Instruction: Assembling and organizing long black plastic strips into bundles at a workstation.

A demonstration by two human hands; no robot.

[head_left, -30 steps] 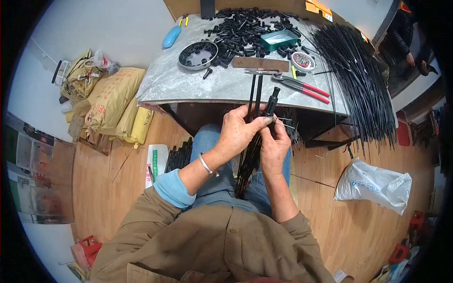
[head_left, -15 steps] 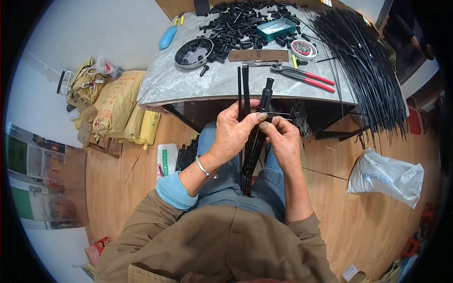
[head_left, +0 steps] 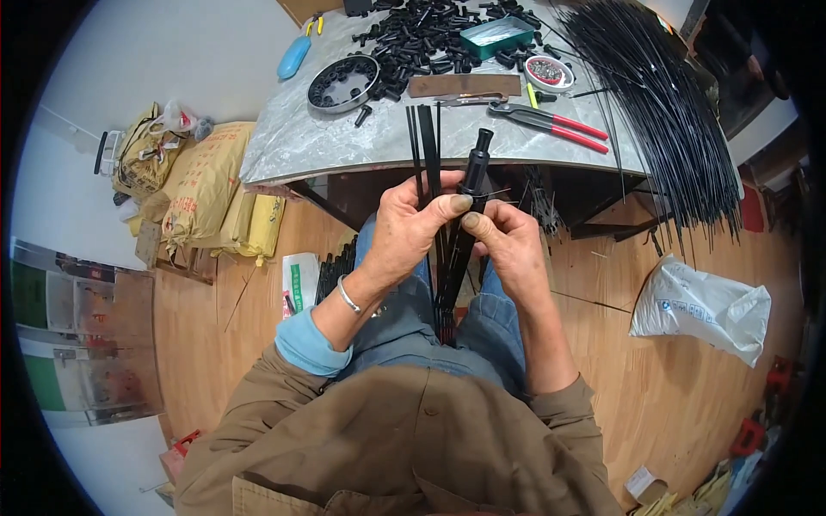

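Above my lap I hold an umbrella frame [head_left: 451,275], a bundle of thin black ribs with a black plastic runner [head_left: 476,168] pointing up at its top. My left hand [head_left: 411,222] is closed round the ribs, its thumb pressed against the base of the runner. Several rib ends stand up past its fingers, left of the runner. My right hand [head_left: 514,249] is closed at the other side of the frame, thumb and curled fingers pinching just below the runner. Whatever lies between those right fingertips is too small to make out. The frame's lower end rests between my thighs.
On the grey table [head_left: 284,155] lie a heap of black plastic runners [head_left: 422,39], a round tray [head_left: 343,83], a teal box [head_left: 496,38], a dish of small metal parts [head_left: 549,74] and red-handled pincers [head_left: 551,127]. Long black ribs [head_left: 658,120] overhang the right edge. A white sack [head_left: 701,305] lies on the floor.
The upright rib ends have shifted left and fanned apart from the runner. Thin rods that stuck out to the right above my right hand no longer show there. Both hands keep their grip.
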